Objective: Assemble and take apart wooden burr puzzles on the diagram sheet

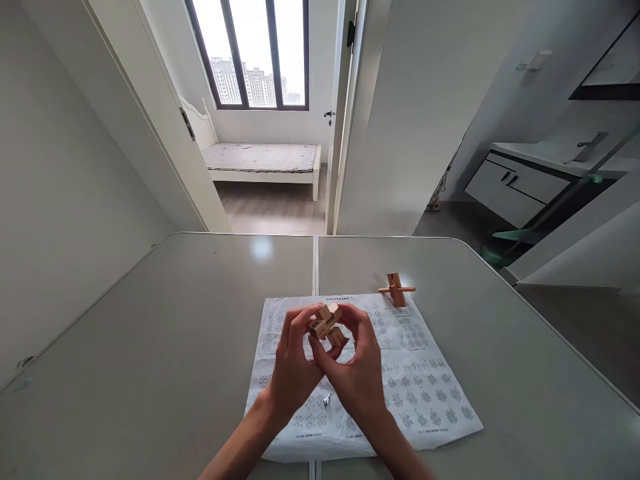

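Between my two hands is a small cluster of interlocking wooden puzzle pieces (324, 325), held above a printed sheet (425, 373). My left hand (295, 353) grips the cluster from the left, fingers curled over its top. From the right, my right hand (357, 363) closes round the same pieces with thumb and fingers. Dark marks show on one of the blocks. Part of the cluster is hidden by my fingers. Past the sheet's far right corner, more wooden pieces (397, 291) lie joined in a cross, a thin rod passing through a marked block.
The sheet carries rows of small puzzle diagrams and lies on a grey table (150, 360) with a seam down its middle. A tiny scrap (327, 400) rests on the paper. Beyond the table are a doorway, a bed (265, 160) and a sink cabinet (520, 187).
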Action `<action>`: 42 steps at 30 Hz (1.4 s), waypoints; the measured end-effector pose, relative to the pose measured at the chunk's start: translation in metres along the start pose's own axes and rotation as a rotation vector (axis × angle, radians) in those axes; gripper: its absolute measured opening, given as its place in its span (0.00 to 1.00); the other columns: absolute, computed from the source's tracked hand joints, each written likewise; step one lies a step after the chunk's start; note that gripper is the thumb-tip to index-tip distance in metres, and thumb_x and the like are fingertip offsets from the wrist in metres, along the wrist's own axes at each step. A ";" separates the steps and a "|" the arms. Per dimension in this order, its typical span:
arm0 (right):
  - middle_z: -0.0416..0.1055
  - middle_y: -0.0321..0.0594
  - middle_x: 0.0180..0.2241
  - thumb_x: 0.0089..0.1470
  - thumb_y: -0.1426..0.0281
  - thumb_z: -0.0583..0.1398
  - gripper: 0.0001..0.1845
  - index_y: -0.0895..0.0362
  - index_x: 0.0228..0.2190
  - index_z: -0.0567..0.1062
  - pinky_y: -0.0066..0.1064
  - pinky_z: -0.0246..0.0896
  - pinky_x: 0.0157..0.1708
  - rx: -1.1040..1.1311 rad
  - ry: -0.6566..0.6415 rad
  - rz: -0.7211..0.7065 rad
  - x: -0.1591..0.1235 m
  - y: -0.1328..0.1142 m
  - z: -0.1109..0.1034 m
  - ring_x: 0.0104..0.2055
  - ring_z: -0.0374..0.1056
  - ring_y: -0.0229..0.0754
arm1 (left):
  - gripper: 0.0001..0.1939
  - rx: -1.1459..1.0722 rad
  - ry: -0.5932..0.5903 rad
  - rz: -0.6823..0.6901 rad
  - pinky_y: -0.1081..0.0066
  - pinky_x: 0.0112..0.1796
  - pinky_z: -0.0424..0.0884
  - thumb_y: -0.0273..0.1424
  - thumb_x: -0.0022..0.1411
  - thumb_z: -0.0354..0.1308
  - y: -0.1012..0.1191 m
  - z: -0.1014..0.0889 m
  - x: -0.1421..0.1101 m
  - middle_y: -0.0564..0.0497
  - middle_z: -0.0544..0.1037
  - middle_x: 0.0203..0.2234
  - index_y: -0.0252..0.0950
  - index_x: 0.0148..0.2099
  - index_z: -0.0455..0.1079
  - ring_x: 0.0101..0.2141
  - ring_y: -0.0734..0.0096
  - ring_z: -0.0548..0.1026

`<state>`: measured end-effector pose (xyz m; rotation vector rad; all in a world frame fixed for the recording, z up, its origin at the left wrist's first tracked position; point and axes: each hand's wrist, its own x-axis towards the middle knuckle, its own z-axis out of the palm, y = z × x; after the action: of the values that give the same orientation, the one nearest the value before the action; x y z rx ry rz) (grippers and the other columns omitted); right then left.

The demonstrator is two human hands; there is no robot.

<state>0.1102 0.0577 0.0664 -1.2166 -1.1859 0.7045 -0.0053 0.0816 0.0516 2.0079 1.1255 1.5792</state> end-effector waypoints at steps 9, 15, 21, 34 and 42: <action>0.76 0.42 0.40 0.66 0.51 0.61 0.20 0.53 0.48 0.76 0.39 0.73 0.45 0.234 -0.328 0.241 0.014 0.006 -0.032 0.42 0.75 0.48 | 0.36 -0.330 -0.154 -0.264 0.63 0.44 0.84 0.31 0.55 0.77 0.012 -0.020 0.002 0.48 0.77 0.52 0.47 0.61 0.63 0.47 0.59 0.83; 0.67 0.33 0.27 0.62 0.47 0.64 0.22 0.53 0.37 0.73 0.31 0.64 0.31 0.290 -0.376 0.322 0.015 0.000 -0.037 0.29 0.64 0.41 | 0.34 -0.327 -0.219 -0.204 0.63 0.45 0.83 0.29 0.55 0.76 0.013 -0.025 0.002 0.48 0.76 0.52 0.46 0.60 0.66 0.46 0.61 0.83; 0.65 0.32 0.26 0.62 0.47 0.64 0.22 0.53 0.33 0.71 0.29 0.58 0.28 0.291 -0.380 0.347 0.012 -0.007 -0.038 0.27 0.58 0.38 | 0.36 -0.332 -0.245 -0.173 0.62 0.48 0.82 0.27 0.54 0.77 0.014 -0.029 0.000 0.47 0.77 0.52 0.47 0.60 0.65 0.47 0.59 0.83; 0.60 0.30 0.26 0.62 0.48 0.64 0.21 0.53 0.34 0.71 0.29 0.55 0.28 0.333 -0.435 0.339 0.013 -0.006 -0.036 0.27 0.55 0.38 | 0.31 -0.304 -0.210 -0.094 0.59 0.50 0.82 0.26 0.56 0.75 0.017 -0.034 -0.003 0.46 0.79 0.52 0.46 0.56 0.65 0.52 0.57 0.81; 0.58 0.29 0.27 0.63 0.51 0.66 0.19 0.53 0.34 0.71 0.29 0.54 0.31 0.475 -0.492 0.388 0.011 -0.003 -0.041 0.28 0.54 0.37 | 0.29 -0.174 -0.252 0.043 0.60 0.47 0.83 0.25 0.59 0.72 0.016 -0.038 -0.003 0.43 0.80 0.53 0.46 0.57 0.65 0.54 0.56 0.80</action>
<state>0.1518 0.0534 0.0756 -0.8937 -1.0857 1.5492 -0.0346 0.0619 0.0725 2.0550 0.8264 1.3454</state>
